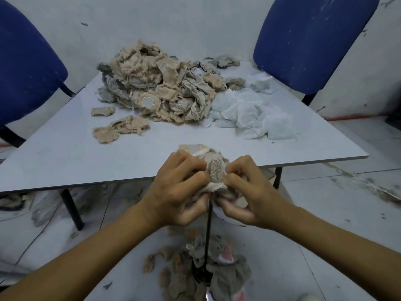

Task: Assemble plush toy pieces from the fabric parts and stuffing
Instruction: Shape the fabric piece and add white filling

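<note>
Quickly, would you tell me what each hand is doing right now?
Left hand: fingers curled, gripping the small beige fuzzy fabric plush piece.
Right hand: pinching the same plush piece from the other side.

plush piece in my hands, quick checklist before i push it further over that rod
1. Both hands grip the plush piece: ok, left hand and right hand pinch it from either side.
2. Piece is centred over the black rod: ok, the rod rises between the hands into the fabric.
3. Rod tip has found the opening: cannot tell, fabric hides it.
4. Rod base is steady: cannot tell, finished pieces on the floor crowd it.
5. More parts are within reach: ok, fabric pile on the table.
</note>
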A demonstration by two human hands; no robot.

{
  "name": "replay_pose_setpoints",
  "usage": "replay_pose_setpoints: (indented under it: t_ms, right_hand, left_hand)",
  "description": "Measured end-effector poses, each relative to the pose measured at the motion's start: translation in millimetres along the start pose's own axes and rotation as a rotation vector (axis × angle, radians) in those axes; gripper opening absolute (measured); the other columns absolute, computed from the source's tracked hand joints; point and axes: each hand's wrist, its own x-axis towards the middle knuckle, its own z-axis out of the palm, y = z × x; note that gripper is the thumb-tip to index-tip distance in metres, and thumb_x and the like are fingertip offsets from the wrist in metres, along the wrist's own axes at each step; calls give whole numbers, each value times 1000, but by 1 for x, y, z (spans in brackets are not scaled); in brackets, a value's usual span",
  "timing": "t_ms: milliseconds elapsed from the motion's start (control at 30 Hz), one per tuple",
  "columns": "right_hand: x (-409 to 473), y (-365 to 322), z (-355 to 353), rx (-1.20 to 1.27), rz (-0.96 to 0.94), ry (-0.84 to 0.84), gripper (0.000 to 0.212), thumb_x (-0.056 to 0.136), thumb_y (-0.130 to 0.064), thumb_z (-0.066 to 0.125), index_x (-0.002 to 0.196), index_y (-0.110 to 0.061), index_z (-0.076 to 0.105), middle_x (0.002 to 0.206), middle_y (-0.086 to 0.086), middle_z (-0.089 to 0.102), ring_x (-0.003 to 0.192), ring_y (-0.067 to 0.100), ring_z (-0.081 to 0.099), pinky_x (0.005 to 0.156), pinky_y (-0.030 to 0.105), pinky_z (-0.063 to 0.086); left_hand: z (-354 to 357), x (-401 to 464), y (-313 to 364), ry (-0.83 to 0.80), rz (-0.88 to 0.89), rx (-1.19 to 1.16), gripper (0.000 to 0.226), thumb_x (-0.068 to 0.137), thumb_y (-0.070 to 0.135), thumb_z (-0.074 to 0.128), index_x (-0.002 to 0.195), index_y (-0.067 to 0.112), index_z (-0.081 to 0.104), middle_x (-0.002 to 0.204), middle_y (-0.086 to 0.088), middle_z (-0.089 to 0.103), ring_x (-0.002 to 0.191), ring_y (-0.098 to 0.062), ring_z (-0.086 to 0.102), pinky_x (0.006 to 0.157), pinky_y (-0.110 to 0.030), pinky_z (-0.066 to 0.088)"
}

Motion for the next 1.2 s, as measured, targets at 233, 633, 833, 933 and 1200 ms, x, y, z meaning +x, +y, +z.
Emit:
replay_pose_setpoints:
  t_ms: [233,633,833,933,1200]
  right_hand:
    - [-1,-7,0,-26,28,-8,17,81,-11,74,86,1,63,88,18,58,76,31,51,67,38,45]
    - [65,-17,-32,-146,57,297,16,85,-14,63,74,-3,59,76,8,51,61,17,40,51,31,33]
    - [41,-5,-23,-167,-71,222,11,90,-18,59,88,-12,50,85,12,55,69,22,45,50,32,35]
    - [9,2,-6,-207,-69,82,13,88,-17,61,81,-6,59,82,12,55,69,27,47,50,33,37]
    - [-28,-3,29,55,152,-187,30,95,-25,60,95,3,69,90,15,62,76,31,54,65,43,46]
  left_hand:
    - [-6,-6,2,-125,-22,15,14,81,15,64,78,2,59,74,-14,56,63,-27,44,57,-39,33]
    - [-36,52,-3,168,-195,68,28,78,8,76,65,0,53,64,-10,51,57,-20,41,52,-27,30]
    - [-23,39,-5,127,-14,118,30,84,15,76,66,5,53,66,-13,46,59,-25,37,53,-33,27]
    - [-1,14,2,38,-8,103,26,79,6,71,61,4,53,63,-14,47,54,-27,40,48,-36,31]
    - [20,-42,10,-260,-126,-66,14,79,13,58,75,2,65,68,-11,52,57,-25,40,50,-37,36]
